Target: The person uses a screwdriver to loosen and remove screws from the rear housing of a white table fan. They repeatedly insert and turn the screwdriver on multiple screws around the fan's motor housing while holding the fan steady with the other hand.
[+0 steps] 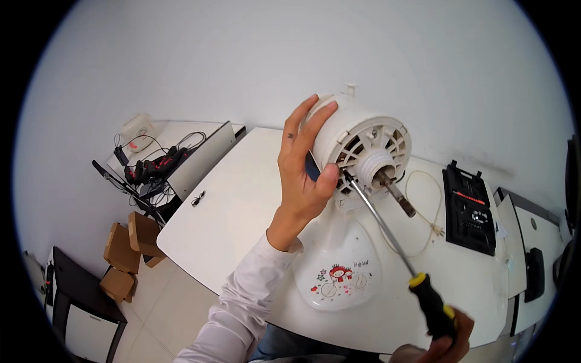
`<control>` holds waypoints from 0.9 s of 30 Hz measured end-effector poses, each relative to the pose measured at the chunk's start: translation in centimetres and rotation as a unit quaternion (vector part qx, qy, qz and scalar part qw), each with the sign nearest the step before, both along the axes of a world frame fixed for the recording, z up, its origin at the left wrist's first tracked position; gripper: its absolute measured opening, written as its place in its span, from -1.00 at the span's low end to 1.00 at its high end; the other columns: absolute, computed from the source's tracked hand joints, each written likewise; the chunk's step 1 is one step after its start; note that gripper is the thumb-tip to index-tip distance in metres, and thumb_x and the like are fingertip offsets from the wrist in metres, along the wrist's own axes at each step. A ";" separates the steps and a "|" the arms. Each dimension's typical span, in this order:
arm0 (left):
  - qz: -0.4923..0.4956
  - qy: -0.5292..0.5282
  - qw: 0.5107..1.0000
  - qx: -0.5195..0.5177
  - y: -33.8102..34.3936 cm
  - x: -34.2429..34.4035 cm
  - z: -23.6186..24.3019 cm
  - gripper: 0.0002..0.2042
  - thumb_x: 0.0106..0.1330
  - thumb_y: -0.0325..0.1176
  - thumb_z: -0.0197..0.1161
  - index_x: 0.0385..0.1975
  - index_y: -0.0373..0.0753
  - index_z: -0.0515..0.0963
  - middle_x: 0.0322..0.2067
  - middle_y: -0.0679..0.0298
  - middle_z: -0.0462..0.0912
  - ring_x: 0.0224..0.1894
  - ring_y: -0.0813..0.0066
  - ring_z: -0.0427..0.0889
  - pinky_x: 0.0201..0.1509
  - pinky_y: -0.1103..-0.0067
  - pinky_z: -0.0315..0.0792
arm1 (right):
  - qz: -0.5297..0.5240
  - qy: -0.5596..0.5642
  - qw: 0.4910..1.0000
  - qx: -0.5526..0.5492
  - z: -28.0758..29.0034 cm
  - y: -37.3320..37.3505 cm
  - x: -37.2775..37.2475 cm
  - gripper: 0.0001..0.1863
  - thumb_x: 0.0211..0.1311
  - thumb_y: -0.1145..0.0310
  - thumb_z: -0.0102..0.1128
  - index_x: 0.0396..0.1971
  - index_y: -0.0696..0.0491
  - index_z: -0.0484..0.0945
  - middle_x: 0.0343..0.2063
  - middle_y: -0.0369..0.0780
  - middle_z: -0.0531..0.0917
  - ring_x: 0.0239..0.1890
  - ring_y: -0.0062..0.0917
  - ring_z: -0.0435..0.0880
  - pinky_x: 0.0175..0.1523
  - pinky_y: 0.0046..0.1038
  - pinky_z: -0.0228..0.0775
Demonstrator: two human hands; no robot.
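Note:
My left hand [305,169] grips the side of a white fan motor housing [345,118], with a slotted grille, ringed collar and bare metal shaft [405,203] facing me. A long screwdriver [384,225] with a black-and-yellow handle reaches into the grille near my left thumb; its tip is hard to make out. My right hand [451,336] is wrapped round the handle at the lower right. Below the housing is the white fan base [324,293] with a red cartoon print, on the white table [224,212]. A pale cord [437,230] with a plug lies beside it.
An open black tool case [466,242] lies at the right end, beside another white desk [523,221]. A small black clip [198,198] is on the left tabletop. A side desk [212,154] holds cables and gear; cardboard boxes [121,248] and a dark cabinet [91,290] are lower left.

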State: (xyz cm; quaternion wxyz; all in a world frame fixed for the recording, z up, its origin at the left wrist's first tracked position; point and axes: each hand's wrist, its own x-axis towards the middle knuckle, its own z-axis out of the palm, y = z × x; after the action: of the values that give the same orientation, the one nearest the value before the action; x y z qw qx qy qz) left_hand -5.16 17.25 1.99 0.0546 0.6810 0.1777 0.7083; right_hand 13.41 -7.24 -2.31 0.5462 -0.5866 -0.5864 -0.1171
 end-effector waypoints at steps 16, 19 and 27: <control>0.103 0.013 0.994 -0.013 -3.4 2.1 -0.5 -0.23 0.12 0.29 -0.09 0.13 -0.29 0.31 0.16 -0.05 0.25 0.21 0.01 0.23 0.27 0.11 -0.06 | -0.084 0.014 0.990 -0.109 2.3 -2.3 7.8 -0.31 0.20 -0.21 -0.18 -0.13 0.20 0.41 -0.34 -0.25 0.37 -0.34 -0.55 0.35 -0.28 -0.55 0.14; 0.119 0.023 0.991 -0.054 -4.5 2.6 -0.1 -0.13 0.12 0.42 -0.27 0.15 -0.31 0.28 0.17 -0.01 0.22 0.23 0.10 0.20 0.27 0.25 0.08 | -0.147 0.042 0.988 0.018 1.5 -2.4 7.5 -0.16 0.08 -0.35 -0.13 0.07 0.15 0.32 -0.36 -0.24 0.36 -0.39 -0.59 0.31 -0.31 -0.53 0.12; 0.174 0.258 0.949 -0.044 -4.1 -1.3 6.0 -0.03 0.15 0.42 -0.69 -0.04 -0.39 0.42 -0.04 0.02 0.45 0.01 0.17 0.45 0.19 0.32 0.25 | 0.054 -0.184 0.969 -0.154 4.3 -5.9 10.2 -0.29 0.09 0.08 0.09 0.21 0.08 0.14 -0.37 -0.09 0.32 -0.38 -0.45 0.30 -0.30 -0.44 0.15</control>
State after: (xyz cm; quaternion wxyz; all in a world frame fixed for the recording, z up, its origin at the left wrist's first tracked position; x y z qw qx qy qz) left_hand -6.48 13.15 7.95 -0.0869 0.7959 0.3323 0.4986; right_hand 23.62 -13.12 2.03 0.3376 -0.5995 -0.7186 -0.1015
